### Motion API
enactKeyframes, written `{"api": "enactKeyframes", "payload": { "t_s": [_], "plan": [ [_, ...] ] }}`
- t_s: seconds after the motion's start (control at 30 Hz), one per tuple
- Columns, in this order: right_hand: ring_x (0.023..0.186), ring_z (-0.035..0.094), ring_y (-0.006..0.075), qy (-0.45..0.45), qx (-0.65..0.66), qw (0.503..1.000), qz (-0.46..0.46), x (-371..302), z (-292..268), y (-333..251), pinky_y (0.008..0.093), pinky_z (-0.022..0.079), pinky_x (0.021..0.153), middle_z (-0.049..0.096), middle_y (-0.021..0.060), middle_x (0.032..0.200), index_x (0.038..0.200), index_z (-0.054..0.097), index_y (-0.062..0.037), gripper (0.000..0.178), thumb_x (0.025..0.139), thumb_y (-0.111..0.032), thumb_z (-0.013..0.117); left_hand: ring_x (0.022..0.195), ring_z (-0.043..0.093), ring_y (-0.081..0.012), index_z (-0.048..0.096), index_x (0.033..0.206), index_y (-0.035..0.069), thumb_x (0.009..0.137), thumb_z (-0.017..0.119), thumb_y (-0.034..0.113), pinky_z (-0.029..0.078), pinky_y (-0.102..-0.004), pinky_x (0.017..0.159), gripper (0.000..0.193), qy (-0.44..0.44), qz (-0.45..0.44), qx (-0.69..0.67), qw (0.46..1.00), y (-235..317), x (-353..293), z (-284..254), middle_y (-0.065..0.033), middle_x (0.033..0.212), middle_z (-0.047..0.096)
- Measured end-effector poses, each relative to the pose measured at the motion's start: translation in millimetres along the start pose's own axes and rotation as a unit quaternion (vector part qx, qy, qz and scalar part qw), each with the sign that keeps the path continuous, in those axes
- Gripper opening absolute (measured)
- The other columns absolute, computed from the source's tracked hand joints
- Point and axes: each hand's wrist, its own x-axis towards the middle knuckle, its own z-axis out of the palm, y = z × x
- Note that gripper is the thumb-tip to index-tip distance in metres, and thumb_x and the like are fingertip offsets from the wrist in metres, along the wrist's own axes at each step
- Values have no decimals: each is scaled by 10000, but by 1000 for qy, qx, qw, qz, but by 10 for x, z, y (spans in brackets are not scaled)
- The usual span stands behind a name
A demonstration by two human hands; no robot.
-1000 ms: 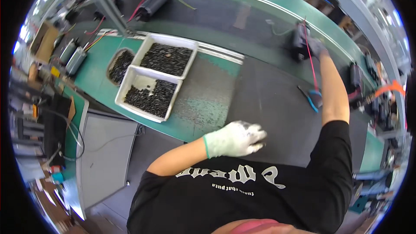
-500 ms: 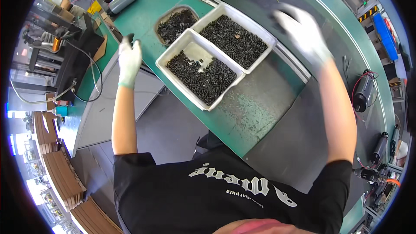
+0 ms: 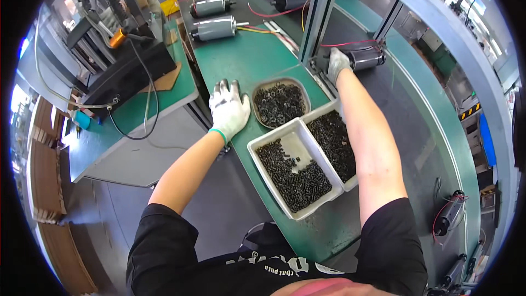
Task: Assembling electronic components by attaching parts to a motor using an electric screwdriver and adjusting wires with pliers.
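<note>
My left hand (image 3: 228, 111), in a white glove with dark fingertips, rests flat with fingers spread on the green tabletop (image 3: 219, 57), left of a round-cornered tub (image 3: 257, 119) of small black rings. My right hand (image 3: 338, 64), also gloved, reaches far forward past the trays to the left end of a dark cylindrical motor (image 3: 368, 58) beside the metal post. Its fingers are mostly hidden, so whether they grip the motor does not show. Two joined white trays, a near one (image 3: 285, 208) and a far one (image 3: 313, 114), hold small black cylindrical pieces; my right forearm covers part of the far tray.
Two silver-grey motors (image 3: 213, 28) with wires lie at the back of the green top. A metal post (image 3: 320, 16) rises beside my right hand. On the left stands a black fixture (image 3: 129, 68) with a hose. Another dark motor (image 3: 449, 214) lies on the conveyor (image 3: 413, 148) at right.
The view has shifted, and the trays appear lower and farther right. My left hand has come down onto the tabletop with fingers spread. My right hand has moved forward to the motor.
</note>
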Motion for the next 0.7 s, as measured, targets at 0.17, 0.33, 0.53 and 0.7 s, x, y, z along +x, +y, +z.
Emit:
{"api": "enactKeyframes", "payload": {
  "t_s": [0.17, 0.33, 0.53, 0.7],
  "plan": [
    [1061, 553, 260, 35, -45, 993, -100, 349, -1151, -177, 372, 420, 944, 622, 155, 1132, 1167, 573, -17, 596, 861, -523, 506, 1340, 341, -405, 444, 1362, 36, 892, 489, 377, 270, -522, 1084, 583, 5, 23, -6, 1000, 256, 136, 69, -252, 1419, 399],
    [389, 219, 80, 50, -5, 999, 17, -1382, -1987, -902, 244, 151, 361, 283, -58, 527, 623, 387, -232, 396, 922, -479, 466, 1305, 382, -392, 464, 1332, 30, 898, 476, 393, 305, -486, 1081, 566, -13, 10, 16, 1000, 51, -35, 61, -247, 1388, 430],
    [440, 216, 42, 38, 87, 994, 49, -3283, -2807, -468, 220, 142, 402, 267, -77, 579, 608, 332, -223, 391, 908, -414, 494, 1312, 377, -380, 492, 1319, 79, 888, 479, 441, 324, -490, 1069, 563, -1, 15, 5, 1000, -76, 26, 37, -215, 1387, 442],
    [443, 208, 55, 124, 141, 982, 27, -4417, -2787, 268, 233, 150, 409, 271, -60, 566, 611, 331, -202, 362, 899, -319, 518, 1157, 519, -391, 558, 1217, 46, 862, 507, 377, 405, -423, 1000, 488, -117, 62, -54, 990, -148, 380, -126, -240, 1213, 566]
  ]
}}
